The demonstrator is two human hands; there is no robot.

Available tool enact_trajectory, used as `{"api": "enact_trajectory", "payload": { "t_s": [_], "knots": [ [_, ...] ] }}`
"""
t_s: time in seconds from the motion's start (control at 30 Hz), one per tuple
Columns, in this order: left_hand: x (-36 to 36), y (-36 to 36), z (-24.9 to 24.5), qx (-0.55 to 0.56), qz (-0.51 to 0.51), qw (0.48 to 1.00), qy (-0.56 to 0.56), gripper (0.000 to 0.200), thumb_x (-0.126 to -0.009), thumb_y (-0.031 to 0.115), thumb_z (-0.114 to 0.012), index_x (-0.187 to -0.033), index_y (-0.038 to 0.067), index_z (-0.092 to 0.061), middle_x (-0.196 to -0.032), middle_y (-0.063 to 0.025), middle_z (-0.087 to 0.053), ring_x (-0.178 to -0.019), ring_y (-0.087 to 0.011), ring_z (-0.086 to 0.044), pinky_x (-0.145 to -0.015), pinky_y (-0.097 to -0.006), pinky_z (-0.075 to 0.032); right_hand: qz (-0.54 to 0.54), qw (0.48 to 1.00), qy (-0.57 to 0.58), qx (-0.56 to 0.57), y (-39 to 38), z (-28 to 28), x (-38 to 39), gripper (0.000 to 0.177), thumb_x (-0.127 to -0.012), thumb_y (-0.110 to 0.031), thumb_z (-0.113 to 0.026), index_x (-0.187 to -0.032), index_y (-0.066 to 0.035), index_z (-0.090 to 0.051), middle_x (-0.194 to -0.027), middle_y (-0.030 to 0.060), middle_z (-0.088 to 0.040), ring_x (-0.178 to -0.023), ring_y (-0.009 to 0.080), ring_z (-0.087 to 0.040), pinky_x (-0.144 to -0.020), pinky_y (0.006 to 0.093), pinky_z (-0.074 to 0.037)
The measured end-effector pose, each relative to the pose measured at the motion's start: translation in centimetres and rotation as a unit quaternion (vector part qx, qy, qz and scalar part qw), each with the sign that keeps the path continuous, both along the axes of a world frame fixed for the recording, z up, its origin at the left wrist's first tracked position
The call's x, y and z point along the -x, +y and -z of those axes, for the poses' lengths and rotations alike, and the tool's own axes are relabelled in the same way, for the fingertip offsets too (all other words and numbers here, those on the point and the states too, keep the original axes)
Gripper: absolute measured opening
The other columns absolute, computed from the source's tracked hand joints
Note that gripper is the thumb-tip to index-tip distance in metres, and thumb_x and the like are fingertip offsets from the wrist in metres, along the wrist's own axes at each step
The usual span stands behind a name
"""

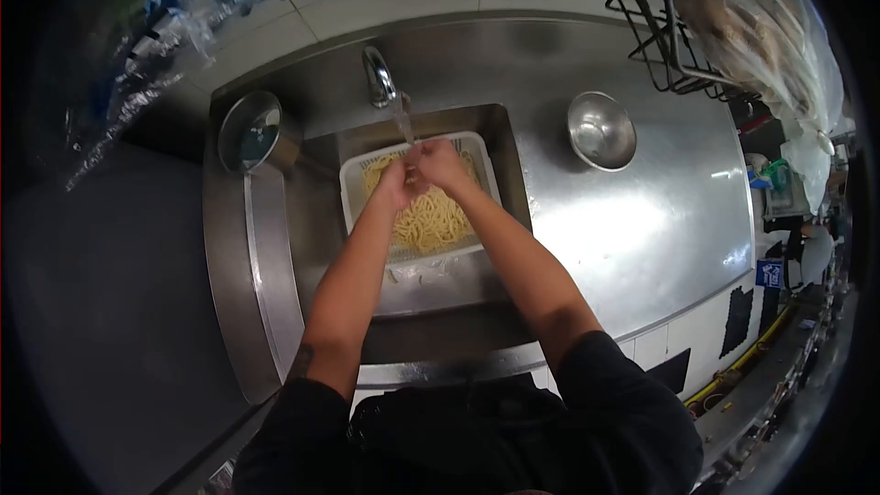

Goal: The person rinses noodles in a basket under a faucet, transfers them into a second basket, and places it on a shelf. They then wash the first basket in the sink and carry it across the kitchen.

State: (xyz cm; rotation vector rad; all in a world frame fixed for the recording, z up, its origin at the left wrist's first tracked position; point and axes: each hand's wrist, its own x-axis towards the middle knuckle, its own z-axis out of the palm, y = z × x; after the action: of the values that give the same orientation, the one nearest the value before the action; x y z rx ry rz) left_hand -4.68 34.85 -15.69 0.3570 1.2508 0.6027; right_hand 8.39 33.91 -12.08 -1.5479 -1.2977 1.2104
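Note:
My left hand point(399, 183) and my right hand point(438, 165) meet under the stream of water point(403, 116) from the faucet point(377, 79). The fingers of both are curled in against each other; what lies between them, if anything, I cannot make out. Just below my hands is a white plastic basket point(490, 174) with slotted sides, standing in the steel sink point(440, 339). Thick pale yellow noodles point(429, 225) lie in a heap in it, partly hidden by my hands and forearms.
To the right, a steel bowl point(602, 131) stands on the metal counter point(632, 247). Another metal bowl point(250, 133) with something dark in it is left of the sink. A black wire rack point(655, 27) and plastic bags point(752, 37) hang at the upper right.

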Motion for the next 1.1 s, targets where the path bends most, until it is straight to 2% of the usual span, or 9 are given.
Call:
{"api": "enact_trajectory", "payload": {
  "t_s": [0.07,0.3,0.47,0.6,0.67,0.77,0.87,1.0,1.1],
  "knots": [
    [-0.2,0.7,-1.3,-0.035,-0.066,0.983,-0.167,0.028,-0.096,0.029,-0.050,-0.113,0.010,-0.061,-0.108,-0.0057,-0.065,-0.099,-0.0204,-0.063,-0.087,-0.0434,-0.053,0.004,1.000,-0.018,-0.002,0.1,-3.3,1.3,0.019,-0.084,-0.014,-0.064,-0.088,0.004,-0.069,-0.076,0.0149,-0.069,-0.064,0.0216,-0.067,-0.060,0.0352,-0.052],
    [2.8,-1.2,-0.8,-0.111,-0.081,0.978,-0.159,0.023,-0.097,0.024,-0.052,-0.109,0.007,-0.062,-0.095,-0.0053,-0.066,-0.088,-0.0177,-0.065,-0.077,-0.0321,-0.055,0.010,0.997,-0.006,-0.083,0.6,-6.4,2.3,0.026,-0.079,-0.026,-0.075,-0.088,-0.002,-0.073,-0.075,0.0180,-0.069,-0.073,0.0289,-0.068,-0.071,0.0397,-0.053],
    [7.7,-11.2,4.1,-0.005,0.257,0.966,0.011,0.016,-0.091,0.014,-0.065,-0.103,0.004,-0.065,-0.086,-0.0048,-0.067,-0.074,-0.0114,-0.063,-0.065,-0.0242,-0.052,-0.032,0.998,-0.049,-0.022,-0.9,-6.3,1.7,0.033,-0.076,-0.033,-0.079,-0.088,-0.003,-0.074,-0.080,0.0194,-0.069,-0.079,0.0334,-0.070,-0.075,0.0419,-0.053],
    [11.4,-18.8,10.0,0.063,0.486,0.867,0.092,0.027,-0.086,0.013,-0.068,-0.110,0.001,-0.066,-0.091,-0.0100,-0.071,-0.084,-0.0174,-0.068,-0.076,-0.0261,-0.055,0.037,0.998,-0.041,-0.031,-1.6,-4.1,1.6,0.037,-0.080,-0.037,-0.078,-0.082,-0.001,-0.071,-0.070,0.0130,-0.067,-0.065,0.0234,-0.065,-0.067,0.0374,-0.051],
    [13.5,-21.4,17.3,-0.138,0.567,0.739,0.338,0.040,-0.079,0.007,-0.065,-0.119,0.001,-0.062,-0.112,-0.0209,-0.067,-0.107,-0.0329,-0.064,-0.091,-0.0363,-0.053,0.045,0.997,-0.052,-0.039,-2.0,-2.8,1.5,0.034,-0.081,-0.034,-0.077,-0.081,-0.001,-0.070,-0.070,0.0125,-0.067,-0.065,0.0226,-0.064,-0.067,0.0373,-0.051],
    [14.3,-23.1,23.3,-0.255,0.423,0.697,0.520,0.059,-0.076,0.007,-0.066,-0.134,0.005,-0.053,-0.137,-0.0232,-0.053,-0.125,-0.0391,-0.052,-0.104,-0.0419,-0.044,-0.029,0.996,-0.073,-0.033,-2.6,-0.4,1.8,0.026,-0.083,-0.025,-0.076,-0.078,-0.001,-0.068,-0.070,0.0113,-0.066,-0.067,0.0205,-0.063,-0.067,0.0357,-0.050],
    [12.3,-21.1,20.9,-0.189,0.488,0.697,0.490,0.061,-0.085,0.004,-0.053,-0.144,0.005,-0.042,-0.150,-0.0225,-0.038,-0.140,-0.0398,-0.034,-0.117,-0.0424,-0.030,-0.075,0.994,-0.058,-0.045,-3.4,1.0,1.9,0.017,-0.083,-0.015,-0.075,-0.078,0.000,-0.067,-0.070,0.0100,-0.066,-0.067,0.0173,-0.062,-0.067,0.0339,-0.050],
    [14.3,-22.5,30.6,-0.245,0.343,0.775,0.471,0.061,-0.088,0.006,-0.050,-0.148,0.005,-0.036,-0.154,-0.0232,-0.031,-0.142,-0.0399,-0.030,-0.118,-0.0427,-0.026,-0.098,0.995,-0.010,-0.030,-3.8,3.1,2.2,0.015,-0.084,-0.010,-0.074,-0.078,0.001,-0.066,-0.071,0.0072,-0.065,-0.068,0.0139,-0.061,-0.065,0.0311,-0.049],
    [15.2,-25.9,35.7,-0.354,0.359,0.660,0.557,0.050,-0.088,0.008,-0.051,-0.138,0.003,-0.049,-0.144,-0.0233,-0.045,-0.132,-0.0422,-0.044,-0.112,-0.0444,-0.036,-0.086,0.996,-0.011,-0.028,-3.5,4.1,1.9,0.013,-0.082,-0.009,-0.074,-0.078,0.001,-0.067,-0.070,0.0090,-0.066,-0.066,0.0162,-0.063,-0.063,0.0327,-0.050]
  ]
}}
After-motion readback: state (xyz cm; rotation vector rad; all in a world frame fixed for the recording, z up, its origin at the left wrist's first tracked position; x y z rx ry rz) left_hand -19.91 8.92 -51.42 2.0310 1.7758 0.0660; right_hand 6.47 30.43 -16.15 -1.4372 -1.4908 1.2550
